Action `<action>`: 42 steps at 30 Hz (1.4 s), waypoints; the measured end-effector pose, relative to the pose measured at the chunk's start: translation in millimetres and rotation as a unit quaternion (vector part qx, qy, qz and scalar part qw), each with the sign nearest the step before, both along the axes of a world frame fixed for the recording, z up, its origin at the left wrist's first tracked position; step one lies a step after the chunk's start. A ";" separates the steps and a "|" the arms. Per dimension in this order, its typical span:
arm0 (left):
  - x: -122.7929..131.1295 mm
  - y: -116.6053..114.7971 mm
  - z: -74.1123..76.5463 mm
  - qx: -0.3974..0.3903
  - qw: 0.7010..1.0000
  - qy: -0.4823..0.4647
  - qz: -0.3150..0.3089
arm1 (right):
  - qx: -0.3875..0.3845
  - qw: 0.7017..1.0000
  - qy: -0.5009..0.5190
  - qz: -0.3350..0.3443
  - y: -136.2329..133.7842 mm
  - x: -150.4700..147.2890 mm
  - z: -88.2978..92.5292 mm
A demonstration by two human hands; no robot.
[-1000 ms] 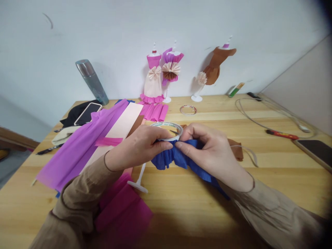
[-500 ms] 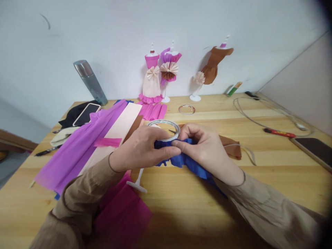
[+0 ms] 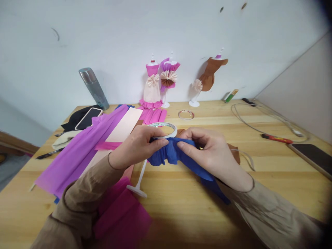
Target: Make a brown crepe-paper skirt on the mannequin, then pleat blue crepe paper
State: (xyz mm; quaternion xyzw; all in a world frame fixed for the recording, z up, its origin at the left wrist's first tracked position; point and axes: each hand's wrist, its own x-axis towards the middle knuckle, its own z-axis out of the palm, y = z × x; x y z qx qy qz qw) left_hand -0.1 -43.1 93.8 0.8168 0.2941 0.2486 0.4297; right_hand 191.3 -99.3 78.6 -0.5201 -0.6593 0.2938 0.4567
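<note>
A strip of blue crepe paper [image 3: 186, 157] stretches between both hands, ruffled along its left part and smooth toward the lower right. My left hand [image 3: 141, 143] pinches its gathered upper edge between thumb and fingers. A short way to the right, my right hand [image 3: 207, 152] grips the same edge, thumb on the near side. Just behind the fingers shows a roll of tape [image 3: 172, 129]; whether the left hand touches it I cannot tell. Below the left hand, a white stand [image 3: 138, 190] with a round foot leans, its upper end hidden by the hand and paper.
Purple crepe paper [image 3: 85, 152], cream sheets and magenta paper [image 3: 121, 214] cover the left side. Small dressed mannequins [image 3: 151, 90] and a bottle [image 3: 94, 90] stand by the wall. A cable [image 3: 241, 121], a red-handled tool [image 3: 276, 139] and a phone [image 3: 311, 155] lie right.
The hands have spread slightly apart, and more of the ruffled blue paper shows between and beneath them. The camera view has tilted up a little.
</note>
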 end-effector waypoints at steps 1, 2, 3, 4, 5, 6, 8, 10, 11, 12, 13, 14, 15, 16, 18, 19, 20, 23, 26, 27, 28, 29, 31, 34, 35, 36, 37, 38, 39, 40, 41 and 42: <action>0.0 0.1 -0.6 0.013 1.000 0.000 0.002 | 0.004 1.000 -0.005 -0.004 -0.1 0.0 -0.3; 0.0 0.1 -1.2 0.026 1.000 0.000 0.003 | 0.006 1.000 -0.006 -0.005 -0.2 -0.2 -0.8; 0.0 0.1 -1.9 0.038 0.999 -0.001 0.005 | 0.007 1.000 -0.005 -0.003 -0.5 -0.6 -1.6; 0.0 0.1 -2.7 0.049 0.999 -0.001 0.005 | 0.009 1.000 -0.005 -0.002 -0.8 -1.0 -2.5; 0.1 0.1 -3.5 0.057 0.998 -0.003 0.005 | 0.013 1.000 -0.006 -0.002 -1.1 -1.6 -3.6; 0.2 0.1 -4.3 0.064 0.998 -0.004 0.005 | 0.020 1.000 -0.009 -0.004 -1.4 -2.3 -4.8; 0.5 0.1 -5.9 0.081 0.997 -0.001 0.006 | 0.035 0.999 -0.016 -0.009 -1.8 -3.9 -7.3; 1.0 0.3 -7.3 0.104 0.995 0.005 0.008 | 0.041 0.999 -0.013 -0.007 -1.9 -5.5 -9.3; 1.2 0.4 -7.9 0.114 0.993 0.008 0.008 | 0.040 0.999 -0.008 -0.002 -1.9 -6.1 -9.9; 1.3 0.5 -8.4 0.122 0.992 0.010 0.008 | 0.038 0.999 0.000 0.003 -1.9 -6.3 -10.3; 1.5 0.5 -8.8 0.128 0.992 0.011 0.007 | 0.035 0.999 0.007 0.004 -1.9 -6.3 -10.4; 1.6 0.4 -9.0 0.132 0.991 0.011 0.007 | 0.034 0.999 0.012 0.003 -1.9 -5.9 -10.3; 1.7 0.3 -8.9 0.135 0.991 0.011 0.008 | 0.034 0.999 0.015 0.000 -1.8 -5.3 -9.9; 1.8 0.1 -8.7 0.135 0.991 0.011 0.009 | 0.033 0.999 0.016 -0.004 -1.7 -4.5 -9.5; 1.8 -0.5 -7.8 0.133 0.991 0.009 0.011 | 0.028 0.999 0.013 -0.012 -0.8 -2.9 -8.4; 1.7 -0.8 -7.3 0.130 0.991 0.010 0.011 | 0.023 1.000 0.012 -0.014 -0.1 -2.4 -8.0; 1.6 -1.0 -6.8 0.127 0.992 0.009 0.010 | 0.018 1.000 0.013 -0.014 0.7 -2.1 -7.8; 1.4 -1.1 -6.4 0.121 0.993 0.010 -0.001 | 0.003 1.000 0.027 -0.005 2.9 -2.5 -8.0; 1.4 -0.9 -7.2 0.137 0.991 0.014 -0.007 | -0.007 0.999 0.033 -0.003 3.7 -3.5 -8.5; 1.5 -1.0 -7.3 0.142 0.990 0.016 -0.007 | -0.008 0.999 0.034 -0.005 3.7 -3.7 -8.6; 1.6 -1.3 -7.2 0.145 0.989 0.016 -0.007 | -0.009 0.999 0.036 -0.007 3.8 -3.8 -8.6; 1.7 -1.7 -6.9 0.144 0.989 0.016 -0.008 | -0.011 0.999 0.038 -0.007 3.9 -3.7 -8.6; 2.0 -2.7 -5.8 0.135 0.991 0.015 -0.008 | -0.016 0.999 0.040 -0.006 4.5 -3.3 -8.6; 2.3 -4.0 -4.0 0.127 0.992 0.015 -0.008 | -0.021 0.999 0.042 -0.007 5.7 -2.6 -9.0; 2.4 -4.2 -3.6 0.129 0.991 0.017 -0.009 | -0.021 0.999 0.042 -0.009 5.9 -2.5 -9.2; 2.5 -4.3 -3.5 0.133 0.991 0.017 -0.009 | -0.020 0.999 0.042 -0.010 6.0 -2.6 -9.4; 2.6 -4.3 -3.6 0.140 0.990 0.018 -0.010 | -0.019 0.999 0.042 -0.011 6.0 -2.7 -9.7; 2.7 -4.1 -3.9 0.147 0.989 0.018 -0.011 | -0.018 0.999 0.042 -0.013 5.9 -3.0 -9.9; 2.9 -3.9 -4.5 0.153 0.988 0.016 -0.011 | -0.018 0.999 0.043 -0.013 5.8 -3.3 -10.2; 3.0 -3.6 -5.3 0.159 0.987 0.015 -0.012 | -0.018 0.999 0.045 -0.013 5.6 -3.7 -10.6; 3.2 -3.2 -6.2 0.168 0.986 0.013 -0.014 | -0.020 0.999 0.047 -0.013 5.5 -4.1 -11.0; 3.3 -2.8 -7.1 0.179 0.984 0.011 -0.017 | -0.022 0.998 0.049 -0.015 5.5 -4.5 -11.4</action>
